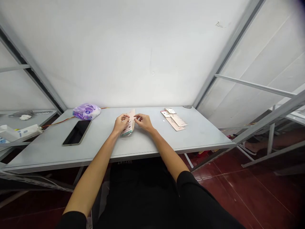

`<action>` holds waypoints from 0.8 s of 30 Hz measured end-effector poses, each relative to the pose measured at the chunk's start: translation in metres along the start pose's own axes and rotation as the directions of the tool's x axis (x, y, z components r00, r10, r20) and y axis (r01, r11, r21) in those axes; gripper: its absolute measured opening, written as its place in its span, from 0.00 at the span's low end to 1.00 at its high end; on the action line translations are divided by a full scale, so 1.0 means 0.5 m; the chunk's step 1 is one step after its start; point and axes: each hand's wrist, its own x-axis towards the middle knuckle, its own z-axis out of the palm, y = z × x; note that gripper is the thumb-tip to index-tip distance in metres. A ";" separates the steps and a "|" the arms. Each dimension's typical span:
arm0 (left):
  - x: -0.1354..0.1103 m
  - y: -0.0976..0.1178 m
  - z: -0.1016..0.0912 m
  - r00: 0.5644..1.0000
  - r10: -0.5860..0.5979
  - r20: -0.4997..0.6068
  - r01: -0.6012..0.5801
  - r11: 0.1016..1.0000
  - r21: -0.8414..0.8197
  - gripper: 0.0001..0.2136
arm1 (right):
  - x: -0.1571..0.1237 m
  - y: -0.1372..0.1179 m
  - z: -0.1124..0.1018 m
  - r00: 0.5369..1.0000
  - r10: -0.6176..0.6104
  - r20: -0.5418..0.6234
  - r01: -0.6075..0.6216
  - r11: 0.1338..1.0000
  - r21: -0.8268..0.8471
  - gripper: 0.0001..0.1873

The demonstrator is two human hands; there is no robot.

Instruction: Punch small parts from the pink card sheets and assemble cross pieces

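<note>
Over the middle of the desk, my left hand (121, 123) is closed on the left side of a slim printed packet (131, 125). The packet is pale pink with dark print, a teal lower end and what looks like clear plastic at the bottom. My right hand (143, 121) has its thumb and finger pinched at the packet's upper right edge. Part of the packet is hidden behind my fingers. To the right, pale pink printed cards (175, 120) lie overlapping on the desk, with a tiny white bit (163, 121) beside them.
A dark-screened phone (77, 133) lies on the left of the grey desk (147, 144). Behind it sits a purple tissue pack (87, 111), with a thin cable nearby. A dark round object (187, 107) rests at the back right corner. Metal frame posts flank the desk.
</note>
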 end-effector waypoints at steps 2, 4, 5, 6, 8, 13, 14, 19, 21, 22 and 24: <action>0.002 0.000 -0.001 1.000 -0.009 -0.004 0.009 0.997 -0.074 0.11 | 0.002 0.000 0.001 1.000 0.003 -0.019 -0.002 1.000 0.029 0.10; 0.005 -0.001 -0.005 1.000 -0.007 -0.025 0.005 0.998 -0.069 0.11 | 0.006 0.002 -0.005 0.997 0.038 -0.061 -0.033 0.996 0.078 0.10; 0.007 -0.001 -0.009 0.999 0.003 -0.049 -0.005 1.000 -0.027 0.11 | 0.009 0.006 -0.011 0.991 0.077 -0.105 -0.065 0.991 0.115 0.11; 0.009 -0.001 -0.015 0.996 0.020 -0.085 -0.017 0.999 0.028 0.11 | 0.013 0.011 -0.019 0.978 0.132 -0.162 -0.105 0.981 0.162 0.12; 0.013 -0.001 -0.030 0.982 0.063 -0.176 -0.036 0.988 0.152 0.10 | 0.022 0.029 -0.042 0.913 0.286 -0.292 -0.200 0.935 0.293 0.15; 0.011 -0.004 -0.066 0.946 0.117 -0.301 0.029 0.896 0.442 0.08 | 0.037 0.085 -0.108 0.617 0.665 -0.421 -0.306 0.695 0.650 0.25; 0.009 -0.006 -0.069 0.952 0.098 -0.291 0.062 0.868 0.493 0.08 | 0.037 0.094 -0.119 0.581 0.692 -0.429 -0.294 0.669 0.682 0.26; 0.003 -0.020 -0.075 0.985 0.015 -0.174 0.119 0.667 0.736 0.10 | 0.030 0.120 -0.162 0.489 0.731 -0.476 -0.153 0.610 0.778 0.30; 0.003 -0.023 -0.077 0.984 0.017 -0.175 0.132 0.589 0.798 0.11 | 0.028 0.122 -0.176 0.470 0.755 -0.458 -0.111 0.565 0.818 0.31; 0.004 -0.024 -0.079 0.982 0.013 -0.191 0.152 0.556 0.817 0.11 | 0.027 0.121 -0.182 0.449 0.775 -0.445 -0.069 0.527 0.847 0.32; 0.004 -0.023 -0.082 0.974 0.003 -0.225 0.192 0.510 0.838 0.12 | 0.025 0.118 -0.190 0.392 0.818 -0.421 0.057 0.435 0.898 0.34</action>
